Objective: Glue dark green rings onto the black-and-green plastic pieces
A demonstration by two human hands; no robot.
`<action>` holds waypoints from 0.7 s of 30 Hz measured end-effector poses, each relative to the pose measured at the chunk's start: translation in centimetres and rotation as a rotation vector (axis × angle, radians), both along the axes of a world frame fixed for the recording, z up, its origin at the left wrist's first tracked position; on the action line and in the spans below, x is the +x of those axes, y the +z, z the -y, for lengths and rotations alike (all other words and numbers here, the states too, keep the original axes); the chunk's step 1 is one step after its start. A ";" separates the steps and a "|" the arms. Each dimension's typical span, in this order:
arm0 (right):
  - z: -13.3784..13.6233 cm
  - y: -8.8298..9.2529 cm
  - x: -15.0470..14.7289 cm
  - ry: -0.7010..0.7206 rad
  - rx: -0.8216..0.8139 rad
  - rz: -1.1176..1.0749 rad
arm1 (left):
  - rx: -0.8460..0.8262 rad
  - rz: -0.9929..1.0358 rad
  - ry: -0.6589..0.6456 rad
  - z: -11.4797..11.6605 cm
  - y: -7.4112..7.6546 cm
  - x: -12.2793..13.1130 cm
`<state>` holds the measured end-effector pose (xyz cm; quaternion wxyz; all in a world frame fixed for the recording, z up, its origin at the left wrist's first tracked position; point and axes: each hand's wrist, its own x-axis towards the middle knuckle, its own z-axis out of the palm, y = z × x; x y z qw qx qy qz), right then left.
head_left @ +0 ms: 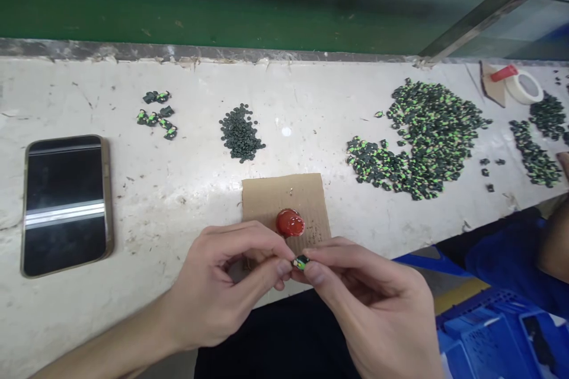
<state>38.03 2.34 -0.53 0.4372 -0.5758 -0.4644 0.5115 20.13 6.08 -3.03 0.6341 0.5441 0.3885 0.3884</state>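
A small dark piece with green and yellowish markings (301,262) sits pinched between the fingertips of both hands, just above the table's front edge. My left hand (226,284) closes thumb and forefinger on its left end. On the other end, the thumb and forefinger of my right hand (373,296) are pressed together. Just beyond the fingers, a small red, glossy cup-like thing (290,222) stands on a square of brown cardboard (262,194). What it contains cannot be made out.
A heap of black-and-green pieces (435,130) lies right. Small dark discs (240,133) form a pile mid-table, with several pieces (157,118) farther left. A phone (66,201) lies left. Tape (524,86) is far right, near another person's blue sleeve (507,254). Blue bins (493,337) stand below.
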 end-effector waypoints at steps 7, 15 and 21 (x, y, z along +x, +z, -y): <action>0.3 0.4 -0.1 -0.022 0.031 0.030 | -0.029 0.005 0.010 0.1 0.3 -0.2; -4.2 -0.5 2.0 0.141 0.544 0.633 | -0.085 -0.193 0.135 -2.5 1.5 -3.2; -10.6 -4.5 11.1 0.296 0.677 0.976 | -0.035 -0.921 0.431 -7.7 2.1 -9.5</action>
